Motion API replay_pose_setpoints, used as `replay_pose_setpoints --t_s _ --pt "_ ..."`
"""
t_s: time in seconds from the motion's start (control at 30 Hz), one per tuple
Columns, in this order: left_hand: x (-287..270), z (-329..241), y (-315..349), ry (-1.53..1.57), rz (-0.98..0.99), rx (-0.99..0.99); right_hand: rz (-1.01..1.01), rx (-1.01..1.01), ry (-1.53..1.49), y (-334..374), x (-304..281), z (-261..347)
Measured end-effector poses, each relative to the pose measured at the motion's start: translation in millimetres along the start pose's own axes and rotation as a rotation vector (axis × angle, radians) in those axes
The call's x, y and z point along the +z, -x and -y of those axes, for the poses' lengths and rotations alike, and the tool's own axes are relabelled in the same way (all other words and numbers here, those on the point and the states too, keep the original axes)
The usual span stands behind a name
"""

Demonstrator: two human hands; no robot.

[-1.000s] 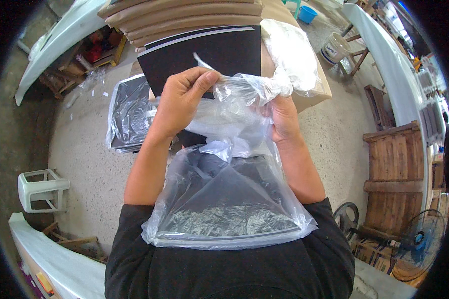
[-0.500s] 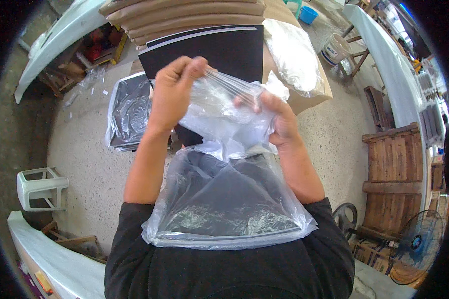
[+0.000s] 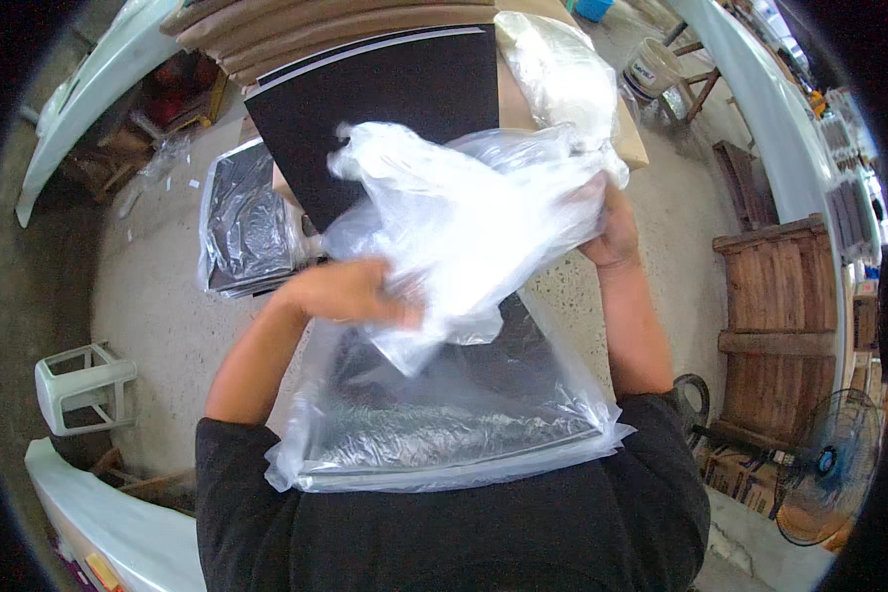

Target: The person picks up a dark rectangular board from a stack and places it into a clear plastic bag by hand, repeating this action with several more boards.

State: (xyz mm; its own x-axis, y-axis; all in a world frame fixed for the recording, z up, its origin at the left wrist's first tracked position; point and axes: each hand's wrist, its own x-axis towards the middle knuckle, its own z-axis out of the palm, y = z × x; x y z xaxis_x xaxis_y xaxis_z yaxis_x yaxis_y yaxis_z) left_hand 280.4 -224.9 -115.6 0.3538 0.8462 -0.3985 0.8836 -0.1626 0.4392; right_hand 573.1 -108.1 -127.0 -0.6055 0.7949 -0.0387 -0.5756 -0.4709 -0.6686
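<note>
A clear plastic bag (image 3: 444, 424) with flat black sheets inside lies against my front, its closed edge toward me. Its loose upper plastic (image 3: 493, 217) is bunched and billows across the middle, blurred. My right hand (image 3: 614, 225) is closed on the right side of this plastic, fingers partly behind it. My left hand (image 3: 350, 293) is at the plastic's lower left edge; its fingers are smeared by motion, so its grip is unclear. Beyond the plastic, large black sheets (image 3: 385, 99) lie stacked, a pale edge showing at the far side.
To the left sits a pile of plastic-wrapped black sheets (image 3: 252, 212). Brown paper-wrapped stacks (image 3: 355, 35) stand at the far side, with white plastic (image 3: 562, 84) beside them. A white stool (image 3: 84, 390), a wooden pallet (image 3: 775, 311) and a fan (image 3: 829, 464) stand around me.
My left hand has come down and nearer to me, and my right hand has shifted right. The plastic, earlier stretched between both hands, now spreads out wide and bunched.
</note>
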Motion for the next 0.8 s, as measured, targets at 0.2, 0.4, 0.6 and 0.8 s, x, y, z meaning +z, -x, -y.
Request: replay_pose_setpoints --t_s 0.2,0.4,0.6,0.8 --pt "-9 46 -9 1.567 -0.508 0.302 0.258 0.147 0.669 13 -6 -13" --pt "28 36 -10 0.549 0.034 0.051 -0.267 -0.186 -0.089 10 3 -43" --pt "70 86 -14 1.087 -0.216 0.306 -0.058 -0.230 -0.415 4 21 -37" --pt "18 53 12 1.926 -0.154 0.736 -0.491 -0.129 0.588 -18 8 -40"
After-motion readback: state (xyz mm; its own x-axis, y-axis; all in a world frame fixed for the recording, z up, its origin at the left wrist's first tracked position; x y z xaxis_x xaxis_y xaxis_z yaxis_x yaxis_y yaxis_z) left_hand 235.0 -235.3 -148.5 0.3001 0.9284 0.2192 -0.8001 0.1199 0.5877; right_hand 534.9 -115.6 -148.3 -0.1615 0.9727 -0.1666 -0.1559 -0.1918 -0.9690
